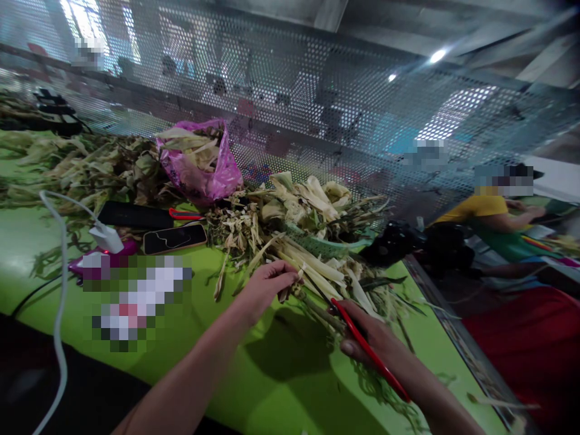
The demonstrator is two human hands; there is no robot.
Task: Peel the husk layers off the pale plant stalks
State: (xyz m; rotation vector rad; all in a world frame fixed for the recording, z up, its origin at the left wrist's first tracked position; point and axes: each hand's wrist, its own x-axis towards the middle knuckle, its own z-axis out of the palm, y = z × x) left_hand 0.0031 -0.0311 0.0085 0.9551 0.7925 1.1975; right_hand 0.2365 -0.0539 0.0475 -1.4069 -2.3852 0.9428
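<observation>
My left hand (270, 284) is closed in a pinch over the green table, with a small pale piece of dried husk (299, 275) at its fingertips. My right hand (378, 338) is wrapped round a long red-handled tool (369, 350); its dark tip points up and left toward my left hand, and its exact kind is unclear. A greenish stalk (315, 309) runs from near my left fingertips to my right hand. Just beyond both hands lie long pale dried husks (317, 266) and a loose pile of withered plant pieces (247, 226).
A pink plastic bag (199, 172) of dried husks stands at the back. To the left lie a phone (175, 239), a red-handled cutter (186, 214) and a white charger (106, 238) with its cable. Behind rises a perforated metal screen (272, 78). Another person (487, 208) sits at far right.
</observation>
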